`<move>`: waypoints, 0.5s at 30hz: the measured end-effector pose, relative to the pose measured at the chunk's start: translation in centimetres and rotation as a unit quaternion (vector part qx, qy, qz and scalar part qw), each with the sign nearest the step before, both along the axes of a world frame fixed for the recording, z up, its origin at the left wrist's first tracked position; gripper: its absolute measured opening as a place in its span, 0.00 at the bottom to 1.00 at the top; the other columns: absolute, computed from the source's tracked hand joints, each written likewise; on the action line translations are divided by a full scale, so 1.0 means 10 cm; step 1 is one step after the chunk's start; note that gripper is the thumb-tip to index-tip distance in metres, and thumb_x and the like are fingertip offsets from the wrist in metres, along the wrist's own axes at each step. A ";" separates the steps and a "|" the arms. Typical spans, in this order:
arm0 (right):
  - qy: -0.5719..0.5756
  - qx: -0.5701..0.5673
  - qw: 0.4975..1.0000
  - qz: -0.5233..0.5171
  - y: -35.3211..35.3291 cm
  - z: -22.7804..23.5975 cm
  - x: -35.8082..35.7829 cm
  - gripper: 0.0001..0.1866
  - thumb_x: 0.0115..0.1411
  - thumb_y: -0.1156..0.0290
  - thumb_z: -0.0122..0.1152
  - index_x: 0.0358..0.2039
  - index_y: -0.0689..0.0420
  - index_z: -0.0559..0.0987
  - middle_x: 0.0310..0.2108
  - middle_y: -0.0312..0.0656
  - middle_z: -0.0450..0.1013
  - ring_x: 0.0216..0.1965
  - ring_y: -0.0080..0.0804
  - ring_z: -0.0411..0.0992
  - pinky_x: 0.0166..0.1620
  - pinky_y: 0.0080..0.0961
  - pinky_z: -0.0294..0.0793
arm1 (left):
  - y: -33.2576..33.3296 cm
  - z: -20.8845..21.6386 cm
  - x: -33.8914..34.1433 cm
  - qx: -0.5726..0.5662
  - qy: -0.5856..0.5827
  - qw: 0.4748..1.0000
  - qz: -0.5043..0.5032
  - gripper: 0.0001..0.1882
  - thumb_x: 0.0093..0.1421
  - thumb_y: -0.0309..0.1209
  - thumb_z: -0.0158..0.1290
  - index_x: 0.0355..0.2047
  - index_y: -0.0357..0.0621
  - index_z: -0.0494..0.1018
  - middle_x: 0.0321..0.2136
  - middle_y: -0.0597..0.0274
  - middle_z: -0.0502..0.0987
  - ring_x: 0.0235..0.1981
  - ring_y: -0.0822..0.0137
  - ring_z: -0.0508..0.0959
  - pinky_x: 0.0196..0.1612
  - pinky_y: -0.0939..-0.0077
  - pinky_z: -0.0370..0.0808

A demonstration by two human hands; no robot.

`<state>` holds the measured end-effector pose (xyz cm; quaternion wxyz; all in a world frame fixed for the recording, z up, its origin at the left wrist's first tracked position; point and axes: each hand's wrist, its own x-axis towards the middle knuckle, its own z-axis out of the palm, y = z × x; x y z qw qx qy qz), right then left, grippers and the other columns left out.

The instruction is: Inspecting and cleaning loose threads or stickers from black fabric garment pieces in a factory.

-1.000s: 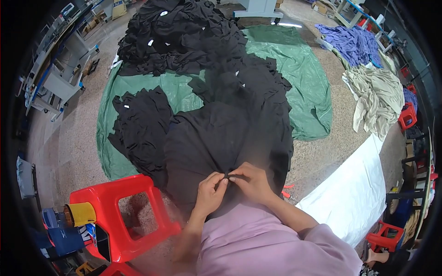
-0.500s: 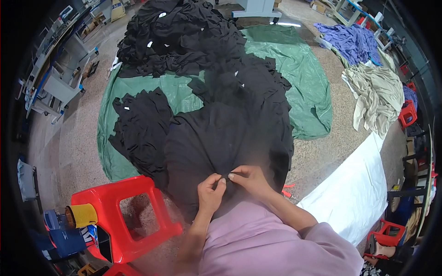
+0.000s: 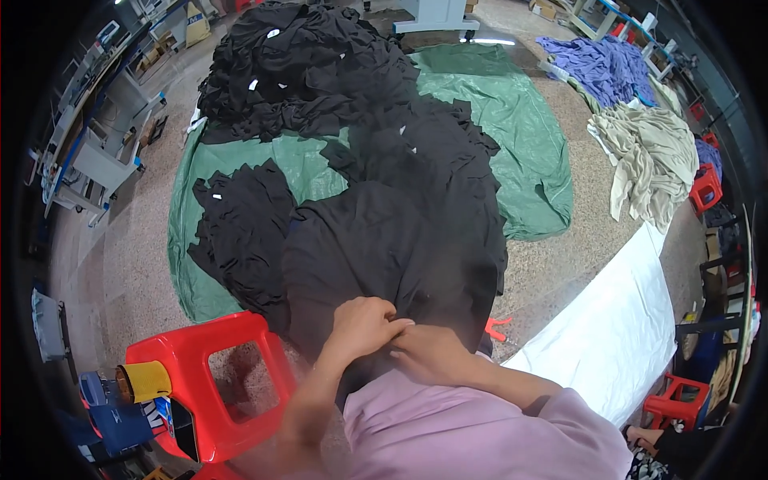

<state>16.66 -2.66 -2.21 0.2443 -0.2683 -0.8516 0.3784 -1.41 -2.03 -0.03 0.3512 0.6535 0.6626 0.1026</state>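
Observation:
A black garment (image 3: 352,248) is spread over my lap and runs forward into more black cloth. Above its near part, close to my waist, my two hands meet. My left hand (image 3: 364,328) is closed, its fingers curled down and its thumb reaching toward my other hand. My right hand (image 3: 436,352) is closed too, knuckles up, its fingertips tucked against the left. Both seem to grip the black cloth, though the pinched spot is hidden under the fingers. Just right of my lap lies a red-handled tool (image 3: 498,326), partly covered.
Black garments (image 3: 304,72) are heaped on a green sheet (image 3: 532,160). At my left stands a red stool (image 3: 184,344) with a yellow roll (image 3: 146,382). A white sheet (image 3: 608,320) lies right, beyond it beige cloth (image 3: 648,156). Another person's hand (image 3: 642,437) shows lower right.
Both hands have turned over and drawn together; the fingertips that were pinching the black cloth in plain sight are now hidden. My right hand has come lower, nearer my waist.

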 end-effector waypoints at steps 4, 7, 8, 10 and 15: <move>-0.016 -0.017 0.999 0.025 0.03 0.01 -0.02 0.10 0.56 0.76 0.57 0.39 0.60 0.75 0.32 0.45 0.71 0.33 0.43 0.73 0.37 0.36 0.73 | 0.00 -0.21 0.09 0.145 -0.002 0.988 -0.047 0.14 0.56 0.40 0.58 0.27 0.41 0.78 0.23 0.53 0.76 0.25 0.55 0.79 0.31 0.63 0.73; -0.042 0.002 0.999 0.031 0.05 -0.02 -0.02 0.11 0.56 0.77 0.55 0.41 0.59 0.75 0.32 0.45 0.71 0.33 0.44 0.73 0.36 0.36 0.73 | 0.01 -0.24 0.24 0.048 -0.416 0.864 0.278 0.05 0.60 0.26 0.55 0.28 0.36 0.75 0.19 0.74 0.69 0.22 0.85 0.65 0.24 0.87 0.61; -0.041 0.002 0.999 0.030 0.05 -0.04 -0.02 0.11 0.56 0.77 0.55 0.41 0.59 0.75 0.32 0.45 0.71 0.33 0.44 0.73 0.36 0.36 0.73 | -0.02 -0.25 0.26 0.049 -0.415 0.865 0.277 0.05 0.60 0.26 0.55 0.28 0.36 0.75 0.19 0.74 0.69 0.22 0.85 0.65 0.24 0.87 0.61; 0.021 -0.032 0.999 -0.032 0.04 -0.08 -0.03 0.09 0.56 0.76 0.58 0.39 0.59 0.76 0.31 0.45 0.71 0.31 0.43 0.74 0.33 0.35 0.73 | -0.09 -0.31 0.28 0.052 -0.481 0.816 0.316 0.06 0.61 0.25 0.55 0.27 0.36 0.75 0.20 0.77 0.71 0.21 0.87 0.65 0.23 0.88 0.60; 0.055 -0.004 0.989 -0.135 0.14 -0.05 0.01 0.08 0.55 0.73 0.65 0.34 0.59 0.76 0.27 0.43 0.69 0.27 0.41 0.72 0.29 0.32 0.71 | -0.21 -0.41 0.11 -0.001 -0.466 0.853 0.235 0.06 0.59 0.27 0.58 0.29 0.36 0.79 0.21 0.75 0.74 0.21 0.86 0.67 0.23 0.89 0.61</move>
